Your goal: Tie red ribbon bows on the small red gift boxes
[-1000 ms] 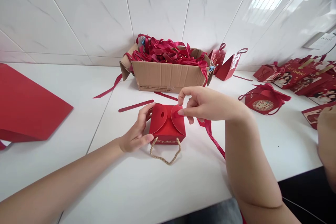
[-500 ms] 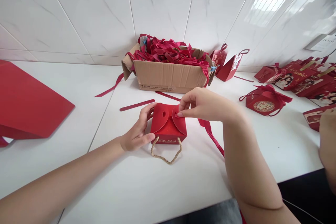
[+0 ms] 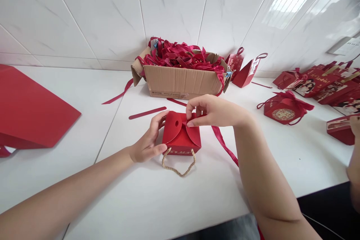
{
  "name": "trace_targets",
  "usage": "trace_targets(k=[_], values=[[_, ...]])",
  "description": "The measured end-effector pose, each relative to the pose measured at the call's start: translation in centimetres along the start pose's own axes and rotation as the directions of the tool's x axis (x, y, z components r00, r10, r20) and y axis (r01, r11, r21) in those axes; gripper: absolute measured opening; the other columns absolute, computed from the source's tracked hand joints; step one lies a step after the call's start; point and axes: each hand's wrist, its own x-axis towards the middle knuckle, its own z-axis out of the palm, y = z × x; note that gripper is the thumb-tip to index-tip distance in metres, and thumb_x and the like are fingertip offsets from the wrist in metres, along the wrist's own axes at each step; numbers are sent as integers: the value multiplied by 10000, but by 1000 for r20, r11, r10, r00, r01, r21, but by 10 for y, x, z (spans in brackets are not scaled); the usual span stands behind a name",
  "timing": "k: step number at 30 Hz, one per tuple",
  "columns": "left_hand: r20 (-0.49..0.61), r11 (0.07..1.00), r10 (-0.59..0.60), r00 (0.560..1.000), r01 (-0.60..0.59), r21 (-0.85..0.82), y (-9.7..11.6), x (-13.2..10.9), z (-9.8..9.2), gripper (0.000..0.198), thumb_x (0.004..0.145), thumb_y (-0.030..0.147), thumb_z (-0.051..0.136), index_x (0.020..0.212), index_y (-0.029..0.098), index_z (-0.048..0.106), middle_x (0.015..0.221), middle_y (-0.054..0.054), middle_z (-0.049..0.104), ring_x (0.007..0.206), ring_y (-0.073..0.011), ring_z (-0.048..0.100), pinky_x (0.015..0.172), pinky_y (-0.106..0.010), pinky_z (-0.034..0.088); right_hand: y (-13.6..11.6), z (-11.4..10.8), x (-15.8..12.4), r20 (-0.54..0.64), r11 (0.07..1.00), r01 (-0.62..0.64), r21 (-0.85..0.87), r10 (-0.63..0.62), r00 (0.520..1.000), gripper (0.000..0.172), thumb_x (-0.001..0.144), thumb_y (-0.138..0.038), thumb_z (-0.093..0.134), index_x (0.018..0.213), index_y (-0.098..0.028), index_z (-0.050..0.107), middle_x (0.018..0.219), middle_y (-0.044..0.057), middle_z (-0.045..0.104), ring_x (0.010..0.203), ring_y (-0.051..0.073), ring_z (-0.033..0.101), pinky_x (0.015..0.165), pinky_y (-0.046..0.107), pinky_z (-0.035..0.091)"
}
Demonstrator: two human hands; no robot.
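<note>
Head view: box (image 3: 182,139) on tabletop (image 3: 135,202), left hand (image 3: 147,146) grasping its left side, right hand (image 3: 210,111) seemingly pinching ribbon (image 3: 225,147) at the right flap (image 3: 193,134); probably best to brace the box and ease the ribbon flat, untwisted, without creasing the flap.

Bare left hand (image 3: 147,144) and bare right hand (image 3: 212,110); blue-grey garment (image 3: 225,229) partly visible.
Left forearm (image 3: 73,191) is seen bare from the wrist back; right forearm (image 3: 261,165) is bared past the elbow crease (image 3: 281,219). A left thumbnail (image 3: 164,148) is shown. Garment is glimpsed well below both hands, blurred.
</note>
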Motion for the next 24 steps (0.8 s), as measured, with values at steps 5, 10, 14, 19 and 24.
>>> trace_targets(k=[5,10,14,19,24], values=[[17,998,66,998,-66,15,2,2,1,755,853,480,538,1479,266,175,1397,-146,364,1202,-314,449,1055,-545,345,11,-9,-4,103,991,78,110,-90,991,238,786,-328,672,969,-187,615,902,20,647,718,107,560,659,249,447],[76,992,122,990,-120,-35,5,4,2,753,847,475,537,1471,250,180,1391,-164,380,1221,-338,454,1009,-552,395,19,-16,-7,210,970,185,158,-217,953,272,782,-343,698,1003,-184,697,899,35,698,811,135,594,752,271,472],[93,993,100,991,-93,-72,5,3,2,773,830,476,551,1470,260,176,1393,-161,380,1227,-342,461,1025,-572,381,24,-14,-3,273,942,245,229,-304,913,319,773,-335,721,1053,-182,719,874,38,714,782,128,590,742,260,476],[94,994,84,992,-77,-79,5,2,2,782,824,472,560,1476,265,180,1380,-159,386,1243,-355,451,1030,-579,374,32,-9,5,330,898,274,345,-389,860,269,827,-283,671,1061,-162,724,927,55,709,786,114,593,758,248,479],[94,994,85,992,-79,-72,4,2,2,773,838,482,541,1477,267,165,1381,-162,373,1246,-356,442,1026,-583,374,36,-7,8,353,882,220,416,-380,855,270,836,-283,659,1067,-161,726,1027,75,719,901,138,634,843,260,483]])
